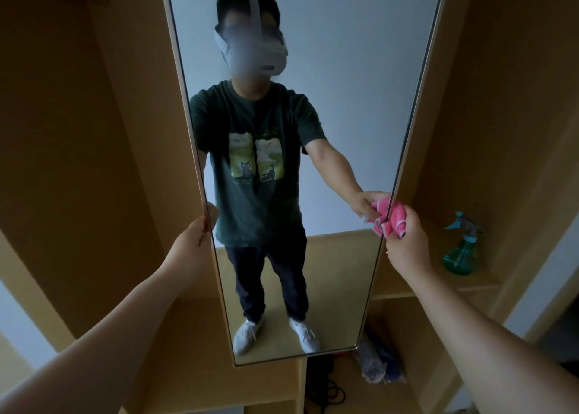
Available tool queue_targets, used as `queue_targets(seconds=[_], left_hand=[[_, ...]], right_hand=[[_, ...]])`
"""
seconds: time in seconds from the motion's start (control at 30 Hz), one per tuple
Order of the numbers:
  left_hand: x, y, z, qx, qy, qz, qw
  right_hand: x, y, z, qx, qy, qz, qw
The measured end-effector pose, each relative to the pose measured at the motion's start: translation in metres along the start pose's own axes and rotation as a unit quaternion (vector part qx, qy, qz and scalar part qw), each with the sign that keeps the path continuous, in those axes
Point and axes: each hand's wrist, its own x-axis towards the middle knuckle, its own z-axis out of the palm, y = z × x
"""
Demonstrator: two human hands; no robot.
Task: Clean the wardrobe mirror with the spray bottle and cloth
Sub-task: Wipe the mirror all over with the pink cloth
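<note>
Mirror glass (341, 106), tall and narrow in a pale frame, is seen filling the middle of the view, with wooden wardrobe panels (78, 131) on either side of it. The left edge of the mirror is gripped by the left hand (192, 241): the fingers are curled round the frame edge, and the thumb is laid on the near face. The left forearm is stretched in from the near left corner.

At the right edge of the mirror a pink cloth (395, 219) is held bunched in the right hand (407, 244), with the fingers closed round it. The cloth is pressed against the frame at about mid height, and its pink folds are doubled in the glass just beside it. The right forearm is extended from the near right corner.

To the right of the mirror, on a wooden shelf (470, 283) inside the wardrobe, a green spray bottle (462, 253) with a light blue trigger head is stood upright, well apart from both hands and touched by neither.

In the glass, a standing person is reflected, wearing a dark green T-shirt with a printed picture, dark trousers and white shoes. Below the shelf, near the bottom right corner of the mirror, a bundle of bluish fabric (380, 360) is seen; what it is cannot be told. Dark cables (329, 388) are seen on the floor under the mirror's lower edge.
</note>
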Motion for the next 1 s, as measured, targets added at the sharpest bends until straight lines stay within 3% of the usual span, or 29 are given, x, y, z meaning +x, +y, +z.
queue_targets(seconds=[0.67,1.0], left_hand=[[-0.019,-0.027,0.026,0.042,-0.055,0.006,0.998],[-0.027,-0.035,0.037,0.052,-0.039,-0.007,0.998]], right_hand=[[-0.02,0.045,0.021,-0.034,-0.031,0.041,0.998],[-0.034,0.074,0.035,-0.051,-0.055,0.059,0.995]])
